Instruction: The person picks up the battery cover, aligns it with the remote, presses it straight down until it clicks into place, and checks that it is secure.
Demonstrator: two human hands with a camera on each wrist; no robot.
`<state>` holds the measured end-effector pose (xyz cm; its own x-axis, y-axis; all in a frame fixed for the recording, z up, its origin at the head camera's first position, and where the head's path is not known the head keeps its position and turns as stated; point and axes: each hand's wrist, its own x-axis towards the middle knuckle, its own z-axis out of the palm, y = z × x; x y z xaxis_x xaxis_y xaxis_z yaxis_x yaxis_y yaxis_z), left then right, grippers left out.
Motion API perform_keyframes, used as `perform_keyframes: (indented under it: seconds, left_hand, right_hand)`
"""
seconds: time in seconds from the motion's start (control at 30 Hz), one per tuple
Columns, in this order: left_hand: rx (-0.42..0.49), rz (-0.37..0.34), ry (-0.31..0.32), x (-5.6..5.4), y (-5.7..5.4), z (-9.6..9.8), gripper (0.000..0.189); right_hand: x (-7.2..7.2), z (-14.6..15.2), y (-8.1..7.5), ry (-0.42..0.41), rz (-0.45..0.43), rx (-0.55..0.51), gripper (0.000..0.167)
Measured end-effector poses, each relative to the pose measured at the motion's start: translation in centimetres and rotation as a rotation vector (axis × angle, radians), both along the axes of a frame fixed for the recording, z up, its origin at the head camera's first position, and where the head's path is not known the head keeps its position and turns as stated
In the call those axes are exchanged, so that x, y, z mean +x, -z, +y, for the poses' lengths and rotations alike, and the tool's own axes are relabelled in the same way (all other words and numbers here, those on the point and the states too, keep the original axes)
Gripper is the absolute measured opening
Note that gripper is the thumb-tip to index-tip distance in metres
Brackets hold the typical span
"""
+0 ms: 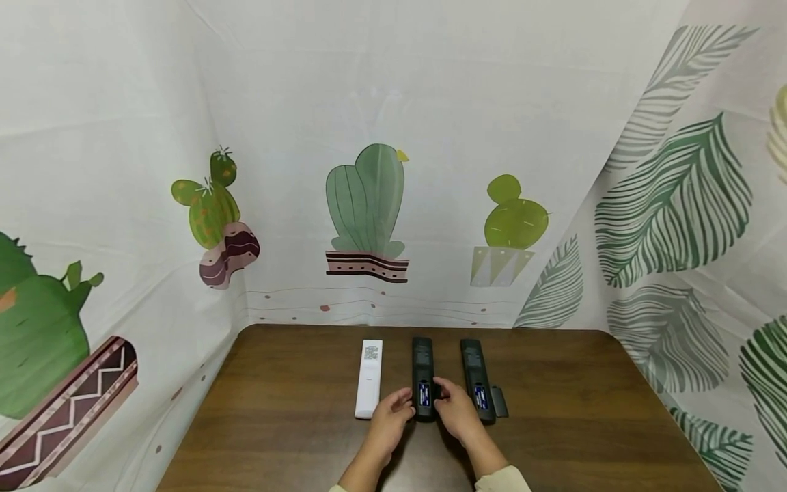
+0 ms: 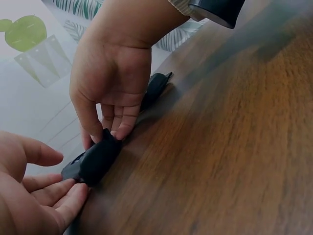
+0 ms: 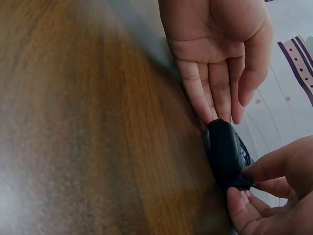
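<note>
A black remote control (image 1: 423, 362) lies back up at the middle of the table, its battery compartment uncovered with batteries (image 1: 424, 394) inside. Along its left side, the fingers of my left hand (image 1: 389, 418) touch the edge, the thumb standing apart in the left wrist view. At the opposite side my right hand (image 3: 288, 181) pinches a thin dark piece, which looks like the battery cover (image 3: 240, 184), against the remote's edge. Another black remote (image 1: 473, 362) to the right also shows batteries (image 1: 481, 396) in its bare compartment.
A loose dark battery cover (image 1: 499, 402) lies beside the right remote. To the left is a white remote (image 1: 369, 383), back up, with a printed label. The brown wooden table (image 1: 277, 410) meets a white cloth backdrop (image 1: 430, 102) printed with cacti and leaves.
</note>
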<state>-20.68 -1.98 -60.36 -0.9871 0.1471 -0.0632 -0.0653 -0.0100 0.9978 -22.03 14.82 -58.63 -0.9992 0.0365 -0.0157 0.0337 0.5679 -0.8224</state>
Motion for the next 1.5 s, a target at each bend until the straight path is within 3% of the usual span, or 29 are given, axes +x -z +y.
perform_keyframes:
  seconds: [0.47, 0.83, 1.07, 1.5]
  left_hand:
    - [0.079, -0.03, -0.022, -0.4, 0.8, 0.6, 0.061]
    - [0.057, -0.046, -0.025, -0.5, 1.4, 0.9, 0.061]
    - [0.078, -0.079, -0.035, -0.9, 1.5, 0.7, 0.063]
    - [0.196, -0.108, 0.029, -0.9, 1.0, 0.3, 0.065]
  right_hand:
    - [0.2, -0.1, 0.2, 0.015, 0.008, -0.014, 0.047]
    - [0.3, -0.6, 0.1, 0.023, 0.02, 0.01, 0.048]
    - [0.4, -0.7, 0.0, 0.027, -0.009, -0.035, 0.047]
    - [0.7, -0.5, -0.3, 0.066, 0.041, -0.149, 0.047]
